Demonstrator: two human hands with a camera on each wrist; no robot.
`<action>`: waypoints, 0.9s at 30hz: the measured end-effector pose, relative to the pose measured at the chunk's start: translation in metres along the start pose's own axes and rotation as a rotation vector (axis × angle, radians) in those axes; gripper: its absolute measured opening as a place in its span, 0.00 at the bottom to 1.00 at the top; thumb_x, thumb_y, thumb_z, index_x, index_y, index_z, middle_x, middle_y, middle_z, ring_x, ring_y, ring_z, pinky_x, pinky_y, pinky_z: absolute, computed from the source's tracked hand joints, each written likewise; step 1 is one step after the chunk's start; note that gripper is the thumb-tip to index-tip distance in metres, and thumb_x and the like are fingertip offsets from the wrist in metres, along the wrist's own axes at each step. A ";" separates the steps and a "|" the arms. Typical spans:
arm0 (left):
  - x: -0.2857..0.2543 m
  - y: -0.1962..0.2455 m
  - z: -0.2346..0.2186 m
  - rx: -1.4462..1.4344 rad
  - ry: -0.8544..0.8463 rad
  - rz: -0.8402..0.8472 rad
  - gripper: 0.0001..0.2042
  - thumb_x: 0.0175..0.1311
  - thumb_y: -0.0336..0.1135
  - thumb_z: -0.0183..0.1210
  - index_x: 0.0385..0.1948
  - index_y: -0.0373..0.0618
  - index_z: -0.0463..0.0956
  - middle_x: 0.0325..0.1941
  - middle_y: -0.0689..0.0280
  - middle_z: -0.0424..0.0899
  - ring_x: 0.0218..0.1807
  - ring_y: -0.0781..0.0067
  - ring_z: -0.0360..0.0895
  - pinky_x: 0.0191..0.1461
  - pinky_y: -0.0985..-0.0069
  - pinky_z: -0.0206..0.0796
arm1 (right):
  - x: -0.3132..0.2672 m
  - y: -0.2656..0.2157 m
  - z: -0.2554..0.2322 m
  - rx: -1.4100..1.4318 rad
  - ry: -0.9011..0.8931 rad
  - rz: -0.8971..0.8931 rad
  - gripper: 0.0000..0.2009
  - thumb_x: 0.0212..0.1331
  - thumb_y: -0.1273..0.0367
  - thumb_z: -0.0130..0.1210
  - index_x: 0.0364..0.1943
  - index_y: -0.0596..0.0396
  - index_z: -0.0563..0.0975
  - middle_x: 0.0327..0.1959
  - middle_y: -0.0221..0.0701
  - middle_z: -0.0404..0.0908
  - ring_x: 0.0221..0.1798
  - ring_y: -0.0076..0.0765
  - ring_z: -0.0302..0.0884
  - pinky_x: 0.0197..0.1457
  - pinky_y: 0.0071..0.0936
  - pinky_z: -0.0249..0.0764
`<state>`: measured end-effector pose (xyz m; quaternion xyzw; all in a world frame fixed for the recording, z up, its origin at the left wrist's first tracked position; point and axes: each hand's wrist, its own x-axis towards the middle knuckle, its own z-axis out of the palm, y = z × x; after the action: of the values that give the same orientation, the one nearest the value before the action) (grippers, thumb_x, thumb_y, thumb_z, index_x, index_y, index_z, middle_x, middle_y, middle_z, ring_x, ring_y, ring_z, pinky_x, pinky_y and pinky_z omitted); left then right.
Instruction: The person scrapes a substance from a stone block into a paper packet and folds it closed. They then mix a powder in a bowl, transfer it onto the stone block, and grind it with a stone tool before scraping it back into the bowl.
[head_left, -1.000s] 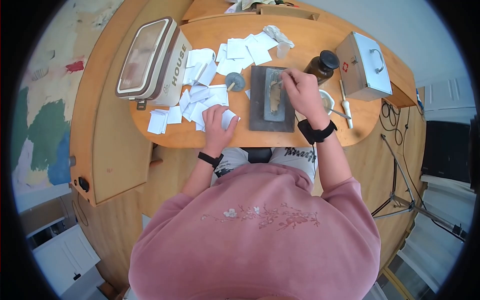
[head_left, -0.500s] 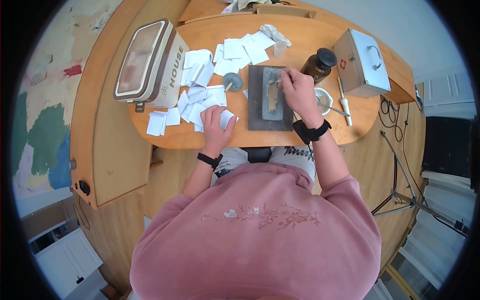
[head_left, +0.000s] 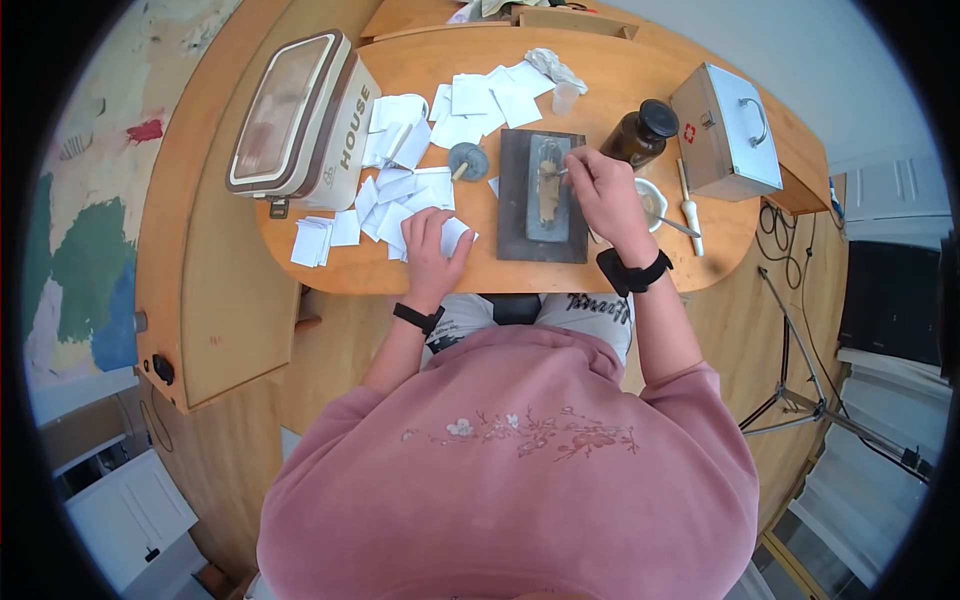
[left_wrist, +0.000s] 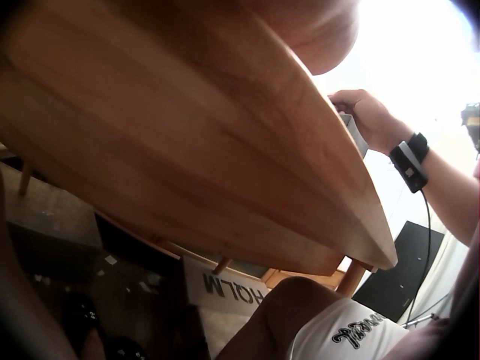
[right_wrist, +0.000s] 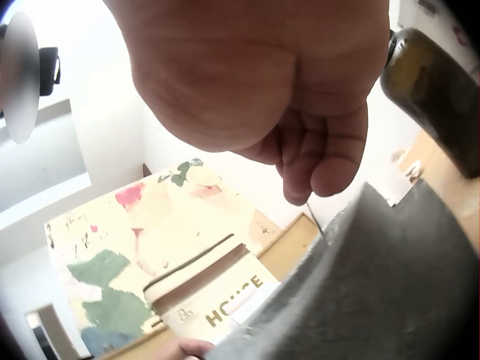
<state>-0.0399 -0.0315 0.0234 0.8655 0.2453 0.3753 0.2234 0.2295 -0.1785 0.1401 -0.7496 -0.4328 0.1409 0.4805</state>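
My right hand [head_left: 608, 195] pinches a thin metal tool [right_wrist: 318, 222] between thumb and fingers. In the head view this tool's tip reaches over a long grey stone block [head_left: 563, 205], whose sunken middle holds tan paste or powder [head_left: 549, 190]. The block lies on a dark flat board [head_left: 515, 220]. My left hand [head_left: 432, 250] rests at the table's near edge on loose white papers [head_left: 393, 222], its fingers spread and relaxed. A round grey disc with a short pale handle [head_left: 467, 160] lies between the papers and the board.
Right of the board stand a white bowl [head_left: 652, 200] with a spoon in it, a brown jar [head_left: 640, 135], a white stick-like tool [head_left: 692, 215] and a silver first-aid case [head_left: 725, 130]. A cream HOUSE box [head_left: 340, 150] stands left. A small clear cup [head_left: 565, 98] is at the back.
My right hand has shifted slightly over the upper part of the grey block, and the metal tool now shows at its fingertips. The left hand stays on the papers.
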 end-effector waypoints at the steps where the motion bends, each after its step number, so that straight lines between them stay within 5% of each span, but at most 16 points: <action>1: 0.001 0.001 0.000 -0.001 0.003 -0.001 0.21 0.66 0.38 0.77 0.57 0.42 0.82 0.58 0.54 0.82 0.61 0.46 0.73 0.67 0.52 0.66 | -0.003 0.004 -0.002 0.017 0.005 -0.028 0.11 0.82 0.68 0.58 0.49 0.64 0.86 0.29 0.32 0.89 0.30 0.24 0.82 0.38 0.28 0.79; 3: -0.001 0.003 -0.003 -0.029 -0.012 -0.032 0.20 0.68 0.36 0.75 0.57 0.42 0.83 0.60 0.53 0.82 0.63 0.44 0.73 0.70 0.52 0.65 | -0.005 0.003 -0.004 0.034 -0.003 -0.060 0.11 0.82 0.69 0.58 0.50 0.63 0.86 0.30 0.33 0.89 0.32 0.24 0.83 0.40 0.29 0.79; 5: 0.000 0.002 -0.003 -0.025 -0.011 -0.038 0.20 0.68 0.36 0.75 0.57 0.42 0.83 0.60 0.53 0.82 0.63 0.44 0.73 0.70 0.52 0.65 | -0.006 -0.005 -0.008 0.012 0.057 -0.084 0.07 0.80 0.71 0.60 0.50 0.62 0.85 0.37 0.45 0.90 0.39 0.52 0.90 0.45 0.40 0.83; 6: 0.000 0.002 -0.002 -0.023 -0.014 -0.035 0.20 0.68 0.36 0.75 0.57 0.42 0.83 0.60 0.53 0.82 0.62 0.44 0.73 0.70 0.52 0.65 | -0.008 0.000 -0.009 0.010 0.052 -0.084 0.07 0.80 0.71 0.60 0.50 0.62 0.85 0.37 0.45 0.90 0.39 0.52 0.90 0.45 0.40 0.83; 8: -0.001 0.001 -0.001 -0.016 -0.012 -0.022 0.20 0.67 0.38 0.76 0.57 0.42 0.82 0.59 0.54 0.82 0.62 0.45 0.73 0.68 0.52 0.66 | -0.011 0.011 -0.011 -0.231 0.019 -0.366 0.06 0.78 0.72 0.62 0.51 0.58 0.86 0.41 0.45 0.89 0.42 0.56 0.88 0.46 0.44 0.83; 23: -0.001 -0.002 0.001 -0.016 -0.012 -0.001 0.21 0.66 0.38 0.77 0.56 0.42 0.82 0.58 0.54 0.82 0.61 0.45 0.74 0.67 0.52 0.67 | -0.065 0.000 0.015 -0.322 0.193 -0.416 0.09 0.72 0.78 0.67 0.52 0.60 0.87 0.37 0.44 0.87 0.36 0.54 0.85 0.40 0.44 0.80; 27: -0.001 -0.002 0.000 -0.017 -0.019 -0.004 0.21 0.66 0.38 0.77 0.57 0.41 0.82 0.59 0.53 0.82 0.62 0.45 0.73 0.68 0.51 0.67 | -0.072 -0.003 0.024 -0.405 0.262 -0.449 0.15 0.62 0.80 0.67 0.53 0.59 0.85 0.32 0.39 0.84 0.35 0.50 0.83 0.40 0.45 0.79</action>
<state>-0.0410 -0.0305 0.0217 0.8665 0.2416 0.3688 0.2339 0.1705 -0.2196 0.1161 -0.7276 -0.5410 -0.1551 0.3923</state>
